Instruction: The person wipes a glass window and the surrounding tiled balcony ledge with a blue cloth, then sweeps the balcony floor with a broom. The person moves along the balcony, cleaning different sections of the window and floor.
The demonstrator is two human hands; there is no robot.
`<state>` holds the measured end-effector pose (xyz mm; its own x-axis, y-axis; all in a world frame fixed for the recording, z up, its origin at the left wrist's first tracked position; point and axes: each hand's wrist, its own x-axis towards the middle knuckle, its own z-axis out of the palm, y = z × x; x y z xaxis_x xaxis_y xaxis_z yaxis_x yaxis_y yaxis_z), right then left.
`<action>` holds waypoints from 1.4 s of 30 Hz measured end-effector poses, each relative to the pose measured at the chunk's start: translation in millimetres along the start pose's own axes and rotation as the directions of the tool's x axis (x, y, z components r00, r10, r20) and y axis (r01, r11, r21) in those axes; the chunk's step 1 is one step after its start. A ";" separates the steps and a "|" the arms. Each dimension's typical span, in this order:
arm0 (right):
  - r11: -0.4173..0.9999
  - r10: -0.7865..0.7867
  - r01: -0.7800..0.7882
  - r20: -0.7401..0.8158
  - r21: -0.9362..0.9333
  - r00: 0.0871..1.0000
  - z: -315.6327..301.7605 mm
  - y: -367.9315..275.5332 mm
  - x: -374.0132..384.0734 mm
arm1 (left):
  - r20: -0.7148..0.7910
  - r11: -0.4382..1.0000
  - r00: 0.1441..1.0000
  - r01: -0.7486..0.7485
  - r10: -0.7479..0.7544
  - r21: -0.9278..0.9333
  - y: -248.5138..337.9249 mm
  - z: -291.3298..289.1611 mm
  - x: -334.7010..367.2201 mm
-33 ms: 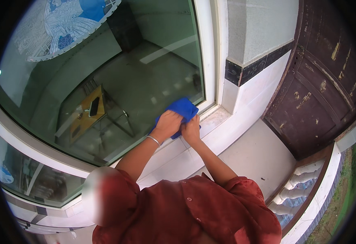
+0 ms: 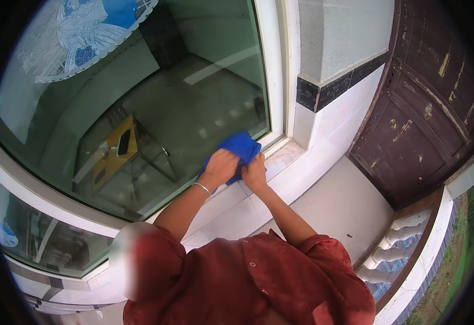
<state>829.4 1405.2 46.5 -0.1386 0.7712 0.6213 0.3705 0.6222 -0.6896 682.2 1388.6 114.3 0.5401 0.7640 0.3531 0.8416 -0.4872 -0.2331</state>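
Just beside hands (image 2: 220, 167) and blue cloth (image 2: 243, 145) — window frame (image 2: 273, 70), sill (image 2: 286, 155).

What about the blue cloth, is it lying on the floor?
No, the left grip and right grip hold the blue cloth near the lower right corner of the window pane.

The left hand (image 2: 221, 167), a bangle (image 2: 202, 189) at its wrist, and the right hand (image 2: 255, 172) grip a blue cloth (image 2: 243, 145) at the window's (image 2: 204, 103) lower edge; a yellow table (image 2: 128, 147) shows in the glass; a pale sill (image 2: 292, 153) runs just beside the cloth; rightward stand a scuffed brown door (image 2: 429, 103) and white balusters (image 2: 396, 254).
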 end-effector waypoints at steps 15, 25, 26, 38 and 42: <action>0.814 -0.466 0.334 -0.190 -0.475 0.864 -89.0 -39.5 181.9 | -0.540 0.978 0.841 0.107 0.006 0.178 -24.1 -116.9 118.6; 0.926 -0.095 0.002 -0.228 -0.378 0.969 -10.3 34.4 67.8 | -0.209 0.996 0.975 -0.072 0.079 0.043 -1.7 3.2 76.2; 0.923 -0.060 -0.031 -0.223 -0.384 0.973 -5.4 41.8 57.6 | -0.201 0.997 0.977 -0.075 0.077 0.017 0.6 13.3 73.4; 0.908 0.033 -0.077 -0.113 -0.411 0.993 -20.9 52.3 41.6 | -0.072 0.989 0.997 0.028 -0.038 -0.142 27.7 34.0 30.0; 0.924 0.067 -0.088 -0.069 -0.373 0.995 -17.8 37.6 35.8 | -0.061 0.975 0.985 0.150 -0.162 -0.163 35.3 37.2 -17.0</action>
<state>854.8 1453.8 49.5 -0.0499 0.8000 0.5979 0.6972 0.4566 -0.5527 702.5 1374.2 66.4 0.3962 0.8056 0.4404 0.9026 -0.4296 -0.0262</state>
